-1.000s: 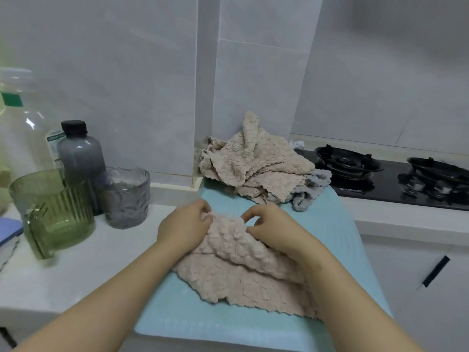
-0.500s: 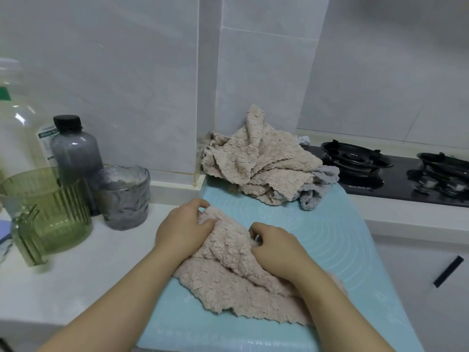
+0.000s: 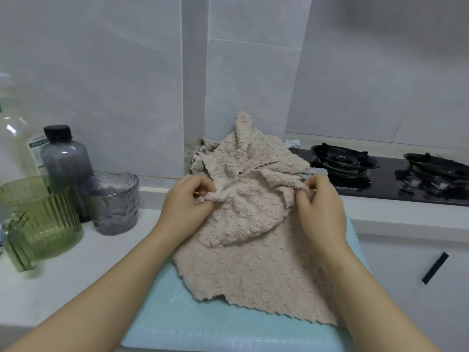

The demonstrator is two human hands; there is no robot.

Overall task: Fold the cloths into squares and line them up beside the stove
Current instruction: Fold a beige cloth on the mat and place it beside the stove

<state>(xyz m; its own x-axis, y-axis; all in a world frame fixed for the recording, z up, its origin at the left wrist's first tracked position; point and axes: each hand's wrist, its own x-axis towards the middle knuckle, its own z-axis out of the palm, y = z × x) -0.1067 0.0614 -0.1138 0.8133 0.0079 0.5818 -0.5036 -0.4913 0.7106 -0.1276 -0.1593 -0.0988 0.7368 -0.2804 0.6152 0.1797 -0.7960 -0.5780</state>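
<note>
Close to us, a blue mat (image 3: 228,329) lies on the white tabletop (image 3: 63,275). A beige cloth (image 3: 253,270) is spread on the mat, w/ its near part flat and its far part all bunched up. Our left hand (image 3: 185,207) pinches the far edge on the left, fingers curled round it. Our right hand (image 3: 321,207) pinches the far edge on the right, same way. On the left stand a green cup (image 3: 43,219), a grey glass (image 3: 111,201) & a grey bottle (image 3: 66,153). Further back, a pile of cloths (image 3: 243,156) sits by the wall, just beside the black stove (image 3: 388,179).
</note>
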